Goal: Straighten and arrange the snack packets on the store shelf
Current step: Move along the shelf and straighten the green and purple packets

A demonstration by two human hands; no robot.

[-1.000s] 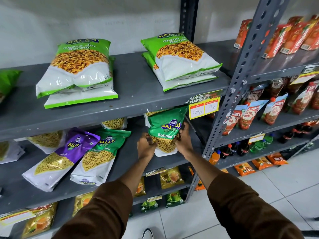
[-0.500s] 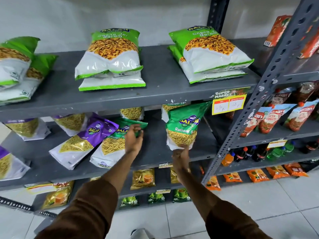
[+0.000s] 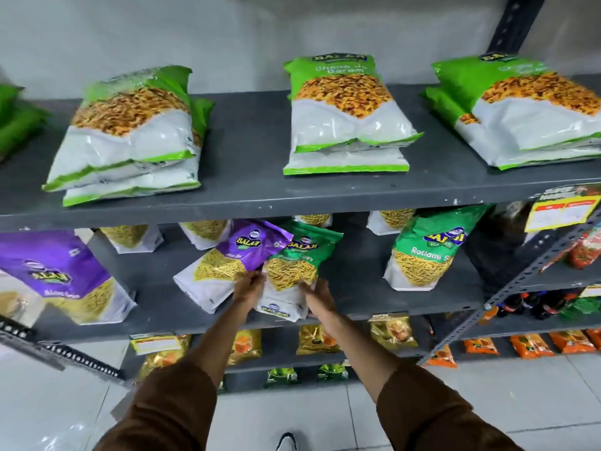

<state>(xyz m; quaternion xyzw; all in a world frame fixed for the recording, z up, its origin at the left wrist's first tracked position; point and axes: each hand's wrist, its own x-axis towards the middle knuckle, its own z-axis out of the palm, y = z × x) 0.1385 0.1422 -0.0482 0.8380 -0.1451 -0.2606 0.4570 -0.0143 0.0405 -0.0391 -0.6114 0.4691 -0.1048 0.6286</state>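
On the middle grey shelf a green snack packet leans tilted, partly under a purple snack packet to its left. My left hand grips the green packet's left edge, where the two packets meet. On the packet's lower right edge, my right hand has its fingers closed. A second green packet stands upright further right, apart from my hands. Another purple packet lies at the far left.
The top shelf carries stacks of large green-and-white packets. Smaller packets stand at the back of the middle shelf. Yellow and orange packets fill the lower shelves. A slotted upright and a yellow price tag are at the right.
The view has swung left. My right hand let go of the right green packet, now standing upright, and both hands have moved left onto the tilted green packet beside the purple one.
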